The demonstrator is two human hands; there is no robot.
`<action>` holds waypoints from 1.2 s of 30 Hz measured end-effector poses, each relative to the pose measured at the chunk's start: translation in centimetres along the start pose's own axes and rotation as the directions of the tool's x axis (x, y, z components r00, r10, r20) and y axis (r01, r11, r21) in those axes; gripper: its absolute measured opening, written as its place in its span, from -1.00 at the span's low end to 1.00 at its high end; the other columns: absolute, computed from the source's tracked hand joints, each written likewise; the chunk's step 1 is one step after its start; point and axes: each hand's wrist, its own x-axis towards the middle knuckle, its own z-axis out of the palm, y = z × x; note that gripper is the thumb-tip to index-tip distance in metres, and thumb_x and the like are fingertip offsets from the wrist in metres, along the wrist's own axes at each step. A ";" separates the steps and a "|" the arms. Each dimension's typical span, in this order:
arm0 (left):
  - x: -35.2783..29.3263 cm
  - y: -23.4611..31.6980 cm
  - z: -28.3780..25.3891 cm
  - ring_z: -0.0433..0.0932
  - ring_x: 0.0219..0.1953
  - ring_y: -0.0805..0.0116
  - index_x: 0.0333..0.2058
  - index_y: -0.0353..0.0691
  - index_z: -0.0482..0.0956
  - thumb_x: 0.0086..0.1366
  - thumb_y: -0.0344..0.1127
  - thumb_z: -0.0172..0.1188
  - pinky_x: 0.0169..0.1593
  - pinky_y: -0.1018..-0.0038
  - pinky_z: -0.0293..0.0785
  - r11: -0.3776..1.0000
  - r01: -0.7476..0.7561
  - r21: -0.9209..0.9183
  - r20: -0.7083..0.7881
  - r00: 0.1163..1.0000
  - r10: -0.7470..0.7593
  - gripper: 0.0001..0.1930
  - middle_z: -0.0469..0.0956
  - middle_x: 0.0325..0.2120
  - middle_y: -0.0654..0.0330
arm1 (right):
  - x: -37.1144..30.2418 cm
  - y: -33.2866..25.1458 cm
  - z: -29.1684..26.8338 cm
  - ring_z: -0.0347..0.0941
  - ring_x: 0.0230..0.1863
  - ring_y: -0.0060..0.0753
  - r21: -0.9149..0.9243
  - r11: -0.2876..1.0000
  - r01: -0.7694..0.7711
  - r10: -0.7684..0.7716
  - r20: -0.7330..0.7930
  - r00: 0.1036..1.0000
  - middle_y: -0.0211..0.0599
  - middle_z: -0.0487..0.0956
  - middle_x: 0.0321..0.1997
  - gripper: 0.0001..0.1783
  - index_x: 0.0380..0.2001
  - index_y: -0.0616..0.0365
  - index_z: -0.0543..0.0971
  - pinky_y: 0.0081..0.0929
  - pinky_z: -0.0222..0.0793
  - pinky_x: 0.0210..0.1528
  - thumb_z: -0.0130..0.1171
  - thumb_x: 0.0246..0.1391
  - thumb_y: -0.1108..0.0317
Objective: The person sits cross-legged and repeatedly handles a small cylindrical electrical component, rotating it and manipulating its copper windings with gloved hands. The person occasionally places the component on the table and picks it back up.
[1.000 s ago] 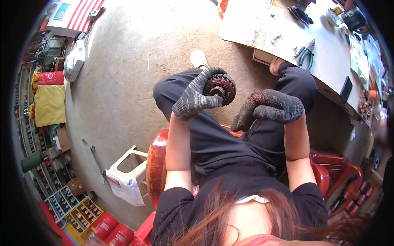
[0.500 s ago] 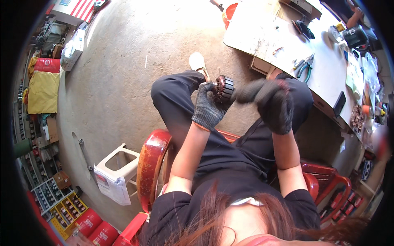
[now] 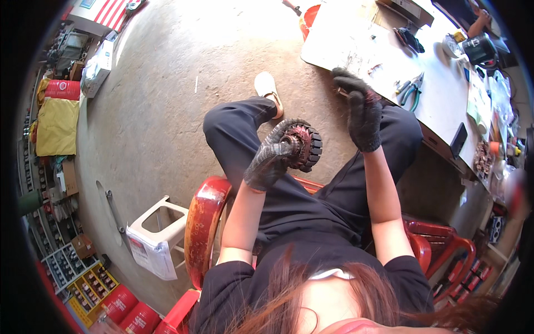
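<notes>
My left hand (image 3: pixel 271 158), in a dark grey knitted glove, is closed round one end of a motor armature (image 3: pixel 306 147). The armature has a dark slotted core and reddish windings, and I hold it tilted above my lap. Raised near the table's edge is my right hand (image 3: pixel 362 111), gloved too and apart from the armature. Its fingers point away from me and pinch a small, thin brownish piece (image 3: pixel 343 92), too small to name.
A white-topped table (image 3: pixel 345 50) at the right bears pliers (image 3: pixel 413 94), a dark phone-like slab (image 3: pixel 459 140) and a black cylindrical container (image 3: pixel 481 50). A beige stool (image 3: pixel 158 220) stands left of my red wooden chair (image 3: pixel 208 222). Shelves of small parts line the left.
My left hand has drawn the armature nearer and turned it so its winding end shows. The right hand, blurred before, has moved away from the armature, up toward the table's edge.
</notes>
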 end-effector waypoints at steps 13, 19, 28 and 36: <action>-0.9 3.9 0.4 0.43 0.05 0.32 0.12 -0.31 0.30 -0.08 -0.18 0.48 0.15 0.37 0.35 0.916 -0.077 0.394 0.093 0.995 0.043 -0.20 0.45 0.00 0.11 | 1.3 -2.9 2.3 0.41 0.01 0.07 -0.236 0.971 -0.047 0.215 0.764 0.608 -0.01 0.50 -0.03 -0.56 -0.07 0.19 0.50 -0.26 0.37 0.03 0.08 -0.13 0.59; -0.6 4.7 0.6 0.42 0.05 0.36 0.11 -0.33 0.31 -0.14 -0.22 0.48 0.16 0.40 0.34 0.803 -0.104 0.586 0.104 0.993 0.052 -0.18 0.46 -0.04 0.16 | 0.8 -4.0 2.3 0.47 -0.21 0.11 -0.358 0.933 0.030 0.269 0.752 0.602 0.06 0.53 -0.31 -0.72 -0.22 0.23 0.52 -0.17 0.41 -0.15 0.11 -0.10 0.50; 0.6 6.0 0.7 0.50 -0.06 0.35 0.05 -0.34 0.38 -0.15 -0.33 0.45 0.07 0.43 0.45 0.445 -0.266 0.855 0.251 0.963 0.095 -0.27 0.51 -0.13 0.12 | 1.2 -4.8 1.9 0.49 -0.35 0.14 -0.465 0.884 -0.043 0.462 0.856 0.234 0.07 0.54 -0.48 -0.69 -0.39 0.24 0.53 -0.08 0.37 -0.28 -0.03 0.14 0.19; 2.1 6.2 -1.7 0.49 -0.08 0.42 0.03 -0.36 0.40 -0.05 0.02 0.43 0.05 0.44 0.42 0.854 0.016 0.520 0.276 0.943 -0.185 -0.24 0.53 -0.16 0.17 | 0.7 -3.3 0.1 0.55 -0.49 -0.31 -0.163 0.842 -0.514 0.156 0.986 -0.057 -0.04 0.60 -0.48 -0.58 -0.38 0.29 0.58 -0.40 0.45 -0.41 -0.05 0.27 0.12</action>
